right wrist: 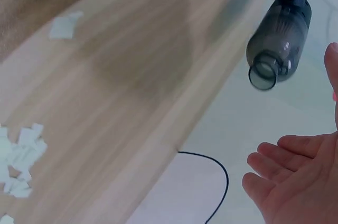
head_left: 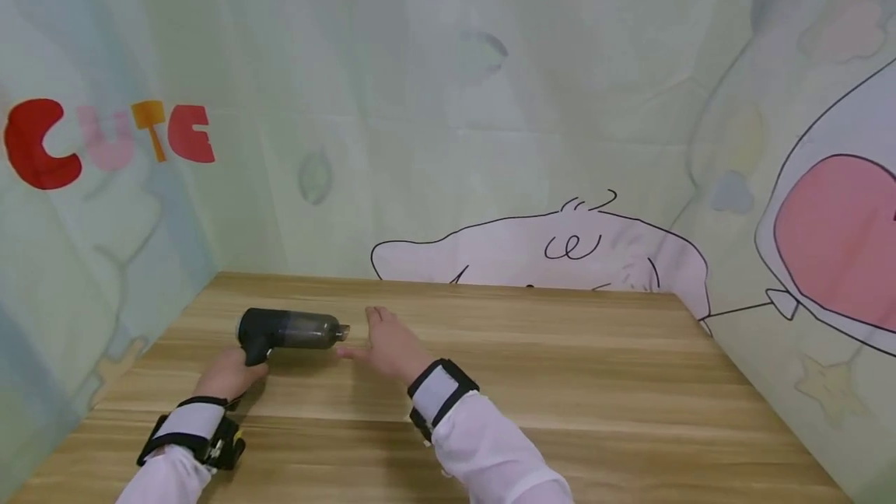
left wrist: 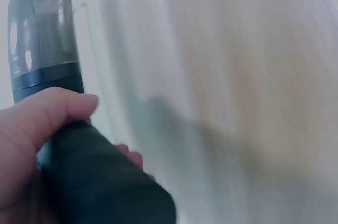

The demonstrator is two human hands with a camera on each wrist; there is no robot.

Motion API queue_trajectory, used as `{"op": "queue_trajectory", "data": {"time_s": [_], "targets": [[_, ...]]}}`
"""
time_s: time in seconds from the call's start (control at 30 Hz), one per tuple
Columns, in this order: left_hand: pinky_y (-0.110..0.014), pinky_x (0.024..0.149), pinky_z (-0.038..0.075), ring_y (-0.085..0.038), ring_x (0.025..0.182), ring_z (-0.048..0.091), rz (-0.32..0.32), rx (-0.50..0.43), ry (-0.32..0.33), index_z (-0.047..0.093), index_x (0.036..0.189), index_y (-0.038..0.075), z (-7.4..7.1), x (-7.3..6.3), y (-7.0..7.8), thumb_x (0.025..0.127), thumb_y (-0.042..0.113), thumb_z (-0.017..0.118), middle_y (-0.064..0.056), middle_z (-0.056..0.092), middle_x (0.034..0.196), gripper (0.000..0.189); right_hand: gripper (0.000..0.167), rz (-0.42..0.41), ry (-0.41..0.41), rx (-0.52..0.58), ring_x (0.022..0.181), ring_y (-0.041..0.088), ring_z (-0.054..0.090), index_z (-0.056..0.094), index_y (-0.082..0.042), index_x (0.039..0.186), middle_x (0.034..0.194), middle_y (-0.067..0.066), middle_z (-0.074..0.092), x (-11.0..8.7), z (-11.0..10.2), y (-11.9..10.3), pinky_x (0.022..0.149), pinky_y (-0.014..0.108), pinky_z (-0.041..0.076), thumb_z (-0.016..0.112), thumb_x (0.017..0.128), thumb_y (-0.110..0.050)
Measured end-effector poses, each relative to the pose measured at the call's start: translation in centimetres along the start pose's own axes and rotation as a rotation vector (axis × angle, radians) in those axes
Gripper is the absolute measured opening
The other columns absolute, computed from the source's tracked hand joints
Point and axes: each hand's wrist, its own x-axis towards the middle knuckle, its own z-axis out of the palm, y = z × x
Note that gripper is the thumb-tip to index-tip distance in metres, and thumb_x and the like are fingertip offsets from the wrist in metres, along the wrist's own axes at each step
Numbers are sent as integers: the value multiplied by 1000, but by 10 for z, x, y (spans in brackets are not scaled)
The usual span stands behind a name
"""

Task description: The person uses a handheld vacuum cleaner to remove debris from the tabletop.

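My left hand [head_left: 227, 374] grips the dark handle of a small handheld vacuum cleaner [head_left: 290, 330], held above the table's left part. Its see-through grey dust cup [left wrist: 42, 28] and short nozzle point to the right in the head view. In the left wrist view the thumb and part of the fingers wrap the dark body. My right hand [head_left: 392, 346] is just right of the nozzle, fingers extended and thumb apart. The right wrist view shows its palm [right wrist: 301, 187] holding nothing, with a gap between it and the round nozzle opening [right wrist: 263, 72].
White paper scraps [right wrist: 24, 152] lie in a loose pile on the wooden table [head_left: 560, 379], with a single scrap [right wrist: 64, 26] apart from it. A printed cloth backdrop [head_left: 420, 99] hangs behind the table and along its sides.
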Motion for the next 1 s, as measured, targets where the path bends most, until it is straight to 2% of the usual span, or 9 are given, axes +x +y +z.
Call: {"op": "queue_trajectory", "data": {"time_s": [0.1,0.2,0.33,0.43,0.53,0.67,0.77,1.0], "targets": [[-30,48,34,-19,53,43,5,-23,44,49,68,-4,-1,4,26,80,19,59,-9,44,65,28,83,-26,20,93,125,27,40,34,4,135,136,20,40,0,-14,9,99,34,33,56,81,-55],[-31,47,35,-22,55,47,-1,-18,69,47,84,-11,0,8,53,80,25,62,-12,47,69,39,79,-53,35,244,119,28,45,34,6,134,133,22,43,-2,-31,19,96,37,36,61,82,-46],[-34,49,38,-23,58,49,22,9,108,44,98,-14,2,9,83,78,25,66,-15,52,70,49,75,-71,-28,385,118,32,44,32,6,135,132,25,41,-6,-52,31,94,42,37,64,83,-37],[-34,50,39,-22,57,49,77,50,146,45,100,-14,4,8,98,76,23,68,-14,53,70,50,73,-60,-102,415,119,33,44,31,5,136,133,24,41,-8,-61,39,91,42,40,63,84,-34],[-34,49,39,-21,55,48,138,88,184,47,99,-12,8,5,110,75,23,69,-13,53,68,48,69,-47,-139,419,115,30,47,34,3,136,131,20,44,-11,-67,45,87,39,43,62,84,-33],[-34,48,39,-20,53,48,214,137,248,49,95,-9,13,4,125,73,23,72,-11,53,68,45,59,-52,-153,404,96,22,54,44,-1,130,114,12,55,-17,-72,54,78,34,45,63,83,-32],[-34,47,39,-20,52,48,258,178,289,49,91,-7,17,3,132,72,23,74,-11,53,68,44,53,-55,-159,416,86,19,55,49,-3,124,102,8,57,-21,-72,60,70,33,46,65,82,-32],[-34,49,42,-19,54,49,342,245,339,48,92,-5,26,2,138,71,25,77,-11,55,69,47,54,-50,-154,413,87,19,56,48,0,121,101,9,58,-32,-70,70,75,35,46,67,80,-30]]}}
